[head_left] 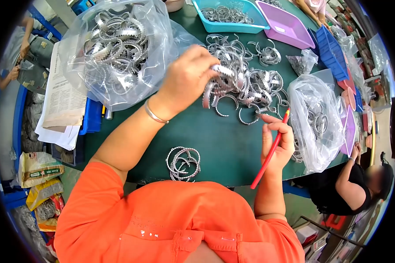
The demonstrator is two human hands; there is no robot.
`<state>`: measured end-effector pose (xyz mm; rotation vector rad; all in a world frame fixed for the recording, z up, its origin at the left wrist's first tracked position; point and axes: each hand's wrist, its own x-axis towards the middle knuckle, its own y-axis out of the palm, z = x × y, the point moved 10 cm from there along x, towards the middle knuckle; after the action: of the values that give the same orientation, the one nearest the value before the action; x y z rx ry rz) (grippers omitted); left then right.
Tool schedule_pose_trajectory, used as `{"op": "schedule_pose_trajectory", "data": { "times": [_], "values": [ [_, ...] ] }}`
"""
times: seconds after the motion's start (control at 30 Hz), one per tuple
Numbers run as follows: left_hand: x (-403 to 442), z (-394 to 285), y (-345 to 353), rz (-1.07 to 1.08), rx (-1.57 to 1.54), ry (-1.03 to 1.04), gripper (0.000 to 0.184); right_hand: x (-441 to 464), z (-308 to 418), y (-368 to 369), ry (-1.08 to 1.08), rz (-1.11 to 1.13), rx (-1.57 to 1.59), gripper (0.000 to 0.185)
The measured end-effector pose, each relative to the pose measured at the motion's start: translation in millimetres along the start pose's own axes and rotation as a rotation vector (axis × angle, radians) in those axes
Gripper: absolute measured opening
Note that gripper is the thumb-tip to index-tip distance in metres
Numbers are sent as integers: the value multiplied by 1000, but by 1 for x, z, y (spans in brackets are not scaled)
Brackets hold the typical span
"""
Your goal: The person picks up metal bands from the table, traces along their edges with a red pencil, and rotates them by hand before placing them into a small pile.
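Note:
My left hand point(186, 79) is closed, pinching a silver curved band with toothed edges point(223, 70) at the near edge of a heap. That heap of similar open metal rings point(263, 85) spreads over the green table point(224, 147). In my right hand point(278, 142) a slim red pencil-like stick point(270, 158) slants between the fingers, its yellowish end up. Its fingertips are close to the heap's near right edge. A small group of silver rings point(183, 164) lies by itself at the table's front edge, near my body.
A clear bag of rings point(118, 48) stands at the left, beside printed papers point(66, 87). Another plastic bag point(316, 122) lies to the right. Turquoise point(232, 27) and purple trays point(285, 26) and a blue bin point(332, 52) stand behind. A seated person point(355, 188) is at the right.

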<state>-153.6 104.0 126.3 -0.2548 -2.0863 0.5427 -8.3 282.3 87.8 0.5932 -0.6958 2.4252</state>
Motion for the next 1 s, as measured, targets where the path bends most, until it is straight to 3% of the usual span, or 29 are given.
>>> {"op": "schedule_pose_trajectory", "data": {
  "times": [0.07,0.13,0.2,0.23,0.33,0.47,0.53,0.67,0.73,0.87,0.9,0.93,1.0],
  "values": [
    [-1,4,-6,-32,-13,-35,14,-2,-7,-4,17,-25,41,14],
    [-15,26,7,54,-46,-210,15,-4,-9,0,35,-9,51,14],
    [-17,24,29,273,65,-170,17,-6,-9,6,53,7,64,14],
    [-12,15,29,263,38,-134,16,-6,-7,10,44,22,80,14],
    [8,-16,20,169,17,-46,14,-5,-1,12,20,31,91,14],
    [20,-11,-9,-154,-24,-34,13,-10,-8,5,56,-13,105,14],
    [19,4,11,57,56,-97,14,-11,-9,10,23,51,78,11],
    [36,-11,28,242,154,-5,16,-11,-5,9,48,7,131,13],
    [55,-32,7,33,96,91,15,-11,-4,6,65,-14,143,14],
    [42,-34,-9,-182,-66,102,16,-14,-9,2,72,-34,157,14],
    [38,-28,3,-83,-70,108,17,-15,-14,1,88,-30,152,14],
    [30,-5,31,194,-51,-100,19,-17,-17,1,106,-28,147,14],
    [23,5,61,490,-39,-186,22,-18,-15,1,113,-25,154,14]
  ]
}}
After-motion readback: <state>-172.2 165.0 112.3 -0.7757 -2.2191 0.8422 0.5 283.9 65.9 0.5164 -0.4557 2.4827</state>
